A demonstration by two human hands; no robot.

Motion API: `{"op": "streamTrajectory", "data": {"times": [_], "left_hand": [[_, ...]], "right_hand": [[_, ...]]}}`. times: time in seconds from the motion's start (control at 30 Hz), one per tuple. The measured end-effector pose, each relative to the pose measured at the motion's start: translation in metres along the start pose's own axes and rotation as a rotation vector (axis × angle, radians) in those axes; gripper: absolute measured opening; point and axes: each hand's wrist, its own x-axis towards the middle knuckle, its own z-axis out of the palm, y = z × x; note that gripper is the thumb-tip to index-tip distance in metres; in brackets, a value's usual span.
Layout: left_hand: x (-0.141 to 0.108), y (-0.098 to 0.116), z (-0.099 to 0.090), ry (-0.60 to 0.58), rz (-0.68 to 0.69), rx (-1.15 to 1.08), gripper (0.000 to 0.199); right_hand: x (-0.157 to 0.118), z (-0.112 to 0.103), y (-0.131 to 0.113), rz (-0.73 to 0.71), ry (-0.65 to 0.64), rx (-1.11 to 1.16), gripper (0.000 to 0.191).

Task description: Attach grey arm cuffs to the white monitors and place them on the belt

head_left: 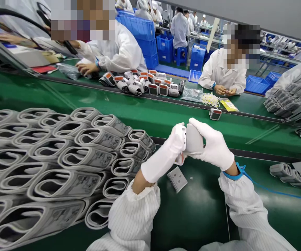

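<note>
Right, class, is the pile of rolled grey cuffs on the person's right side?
No, the pile of rolled grey cuffs lies on the person's left, beside the left hand.

Brightness: high and even across the whole workshop.
Light: diffuse, seemingly from overhead.
Glare: a pale sheen on the green table [200,197], strongest near the bottom right.
Shadows: soft and faint, as under the small white plate [177,179].
Highlights: the white-gloved left hand [166,150] and right hand [210,143] come close to washing out, while the grey casing [194,139] keeps its tone.
Distortion: strong wide-angle bowing, with table edges curving towards the frame's sides.
Focus: sharp nearby, slightly soft in the far aisle.
Masking: coarse mosaic patches [82,21] hide detail at the top.
</note>
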Motion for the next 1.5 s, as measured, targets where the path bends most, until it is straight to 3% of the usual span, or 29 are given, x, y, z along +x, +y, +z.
{"op": "streamTrajectory", "data": {"times": [0.1, 0.27, 0.43, 0.5, 0.6, 0.67, 0.77, 0.9, 1.0, 1.1, 1.27, 1.33, 1.5], "left_hand": [[0.002, -0.001, 0.007, -0.039, 0.078, 0.228, 0.089], [0.008, -0.002, 0.015, 0.134, 0.171, 0.503, 0.067], [0.01, -0.008, 0.023, 0.029, 0.269, 0.533, 0.068], [0.013, -0.015, 0.026, 0.071, 0.326, 0.493, 0.071], [0.022, -0.027, 0.027, 0.27, 0.402, 0.414, 0.071], [0.029, -0.031, 0.024, 0.341, 0.475, 0.313, 0.07], [0.033, -0.027, 0.018, 0.263, 0.527, 0.183, 0.058], [0.028, -0.014, 0.015, 0.154, 0.433, 0.116, 0.039], [0.023, -0.009, 0.012, 0.116, 0.343, 0.059, 0.027], [0.022, -0.006, 0.009, 0.109, 0.234, -0.011, 0.019], [0.021, -0.002, 0.008, 0.081, 0.313, 0.034, 0.014], [0.021, -0.001, 0.008, 0.051, 0.326, 0.103, 0.016], [0.018, 0.003, 0.002, 0.026, 0.335, 0.183, 0.029]], "right_hand": [[-0.002, -0.004, -0.006, 0.134, 0.036, 0.052, 0.092], [-0.001, -0.01, -0.012, 0.365, 0.063, -0.013, 0.086], [-0.002, -0.025, -0.012, 0.408, 0.015, -0.044, 0.083], [-0.005, -0.031, -0.011, 0.417, -0.01, -0.029, 0.083], [-0.009, -0.037, -0.011, 0.392, -0.104, 0.103, 0.089], [-0.01, -0.038, -0.008, 0.362, -0.128, 0.236, 0.077], [-0.006, -0.033, 0.001, 0.36, 0.012, 0.376, 0.051], [0.001, -0.021, 0.016, 0.237, 0.141, 0.408, 0.038], [0.0, -0.019, 0.017, 0.078, 0.041, 0.41, 0.036], [-0.004, -0.025, 0.011, 0.075, -0.078, 0.408, 0.042], [-0.005, -0.03, 0.006, 0.003, -0.186, 0.336, 0.052], [-0.005, -0.026, 0.007, 0.001, -0.141, 0.258, 0.051], [-0.005, -0.004, 0.001, 0.023, 0.109, 0.116, 0.045]]}}
